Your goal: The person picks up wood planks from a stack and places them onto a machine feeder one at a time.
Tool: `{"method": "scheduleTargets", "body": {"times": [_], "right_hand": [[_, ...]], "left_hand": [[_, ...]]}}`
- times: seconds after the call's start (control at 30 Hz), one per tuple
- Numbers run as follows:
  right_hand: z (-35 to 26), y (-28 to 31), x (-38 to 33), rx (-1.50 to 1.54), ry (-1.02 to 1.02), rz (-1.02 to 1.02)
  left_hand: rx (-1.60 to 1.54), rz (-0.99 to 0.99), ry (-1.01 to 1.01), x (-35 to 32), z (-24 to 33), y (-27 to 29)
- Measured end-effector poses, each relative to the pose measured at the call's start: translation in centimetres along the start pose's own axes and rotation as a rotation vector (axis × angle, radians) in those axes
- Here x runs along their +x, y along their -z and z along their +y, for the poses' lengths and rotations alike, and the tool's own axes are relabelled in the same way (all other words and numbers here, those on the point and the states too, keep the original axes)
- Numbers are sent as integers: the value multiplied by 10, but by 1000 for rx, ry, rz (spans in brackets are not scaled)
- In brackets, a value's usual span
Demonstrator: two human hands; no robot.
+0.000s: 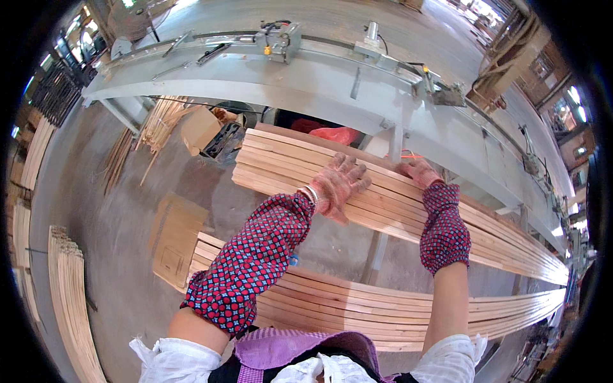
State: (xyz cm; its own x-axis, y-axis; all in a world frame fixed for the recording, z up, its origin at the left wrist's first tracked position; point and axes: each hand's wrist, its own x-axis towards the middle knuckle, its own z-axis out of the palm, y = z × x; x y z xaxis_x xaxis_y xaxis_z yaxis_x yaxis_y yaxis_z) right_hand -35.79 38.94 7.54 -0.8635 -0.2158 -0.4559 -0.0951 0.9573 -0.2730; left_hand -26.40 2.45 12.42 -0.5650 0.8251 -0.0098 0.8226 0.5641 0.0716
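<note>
Resting flat, fingers spread, left hand (338,182) on upper stack of wooden slats (287,163) at centre frame; right hand (418,171) beside, fingers hidden, grip unclear. Brown cardboard box (199,127) upper left; flat cardboard sheet (175,239) lower left.

We found the upper stack of slats (408,204) directly before the long machine table (332,76). The left hand (338,184) lay flat on that stack; the right hand (418,171) rested at its far edge. A lower stack (383,306) lay nearer us. A cardboard box (199,127) sat behind, left; another slat bundle (70,300) lay far left.
</note>
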Motion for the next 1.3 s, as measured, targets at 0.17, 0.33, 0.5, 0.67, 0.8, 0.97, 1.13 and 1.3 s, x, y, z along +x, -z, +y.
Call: {"method": "scheduleTargets", "body": {"times": [0.17,0.33,0.5,0.67,0.8,0.97,1.13,1.3], "right_hand": [[-11,4,1,-143,21,42],[-49,35,-24,-314,136,-109],[-3,12,16,-430,231,-145],[-21,4,18,-365,19,94],[-48,-30,-13,-134,-242,483],[-66,-43,-43,-238,-121,503],[-35,-62,-36,-294,130,749],[-65,-85,-18,-271,10,867]], "left_hand": [[8,-28,-3,1,-1,1],[-14,49,19,-3,-3,-13],[-75,89,-19,3,0,-12],[-59,108,-13,0,-4,-16],[-50,74,-4,-4,-6,-9],[-63,116,-37,-6,-9,-13],[-18,44,-46,14,-11,-17],[-58,129,-80,7,-14,-29]]}}
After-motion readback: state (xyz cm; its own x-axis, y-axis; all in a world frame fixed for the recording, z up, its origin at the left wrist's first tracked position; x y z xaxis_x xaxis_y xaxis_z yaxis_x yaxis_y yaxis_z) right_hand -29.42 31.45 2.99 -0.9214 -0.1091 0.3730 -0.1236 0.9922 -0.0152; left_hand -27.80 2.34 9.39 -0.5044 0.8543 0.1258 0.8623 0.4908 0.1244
